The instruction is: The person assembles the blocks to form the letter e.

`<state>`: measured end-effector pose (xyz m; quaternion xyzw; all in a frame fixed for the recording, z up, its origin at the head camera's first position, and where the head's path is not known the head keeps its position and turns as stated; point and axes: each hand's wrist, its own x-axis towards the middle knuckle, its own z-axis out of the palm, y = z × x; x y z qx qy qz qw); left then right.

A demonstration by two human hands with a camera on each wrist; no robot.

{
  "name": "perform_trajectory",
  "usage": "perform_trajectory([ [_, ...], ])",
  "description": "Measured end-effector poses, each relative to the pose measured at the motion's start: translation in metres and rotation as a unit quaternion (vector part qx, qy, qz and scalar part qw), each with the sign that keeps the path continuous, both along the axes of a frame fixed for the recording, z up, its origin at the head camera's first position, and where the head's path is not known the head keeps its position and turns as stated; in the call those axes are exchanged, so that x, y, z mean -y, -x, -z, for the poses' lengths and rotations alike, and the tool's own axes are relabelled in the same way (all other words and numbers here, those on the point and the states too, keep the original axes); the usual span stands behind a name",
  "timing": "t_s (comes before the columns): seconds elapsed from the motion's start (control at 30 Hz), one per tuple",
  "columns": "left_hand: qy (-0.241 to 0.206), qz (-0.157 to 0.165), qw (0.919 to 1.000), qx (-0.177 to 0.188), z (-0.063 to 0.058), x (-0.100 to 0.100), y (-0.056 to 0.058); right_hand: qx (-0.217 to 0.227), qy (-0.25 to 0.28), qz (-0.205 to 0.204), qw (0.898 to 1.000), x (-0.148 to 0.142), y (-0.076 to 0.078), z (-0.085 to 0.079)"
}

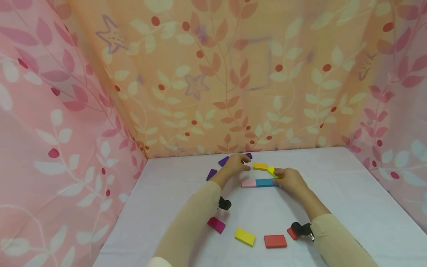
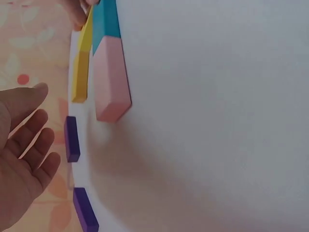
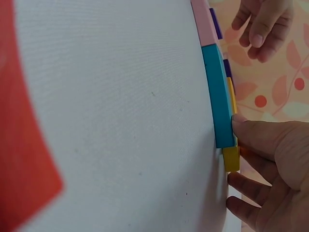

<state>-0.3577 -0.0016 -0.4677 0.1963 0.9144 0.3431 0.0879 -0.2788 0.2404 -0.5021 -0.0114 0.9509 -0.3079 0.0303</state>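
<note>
My right hand [image 1: 293,181] pinches a bright yellow block [image 3: 231,159], its thumb close to the blue block's right end and its fingers on the far side. The blue block [image 1: 265,183] lies end to end with a pink block [image 1: 248,183], just in front of the yellow one. An orange-yellow block [image 1: 260,166] meets the pinched block's left end. My left hand [image 1: 235,165] hovers left of these blocks with relaxed, parted fingers and holds nothing. Beyond it, purple blocks [image 2: 72,139] lie along the table's far side.
Nearer on the white-covered table [image 1: 160,215] lie a magenta block [image 1: 216,225], a yellow block [image 1: 245,237] and a red block [image 1: 275,241]. A second red block [image 1: 292,233] is partly hidden by the right wrist camera [image 1: 301,228]. Patterned cloth [image 1: 207,92] stands behind the far edge.
</note>
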Motion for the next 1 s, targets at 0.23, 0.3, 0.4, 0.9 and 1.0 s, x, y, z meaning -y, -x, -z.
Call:
perform_trajectory([
  [0.23,-0.045,-0.03,0.9984,-0.016,0.009,0.0,0.024,-0.003,-0.004,0.004,1.0,-0.003,-0.001,0.0],
  [0.3,-0.049,-0.037,0.9979,-0.023,0.011,0.0,0.029,-0.007,-0.005,0.002,1.0,-0.003,-0.001,0.001],
  [0.4,-0.057,-0.051,0.9968,-0.021,0.012,0.0,0.034,-0.009,0.0,0.0,1.0,-0.003,-0.001,0.003],
  [0.9,-0.044,-0.071,0.9965,-0.008,0.026,-0.007,0.057,-0.007,-0.018,0.003,1.0,-0.001,0.001,0.003],
  [1.0,-0.041,-0.067,0.9968,-0.009,0.031,-0.004,0.061,-0.007,-0.021,0.0,1.0,-0.001,0.0,0.003],
])
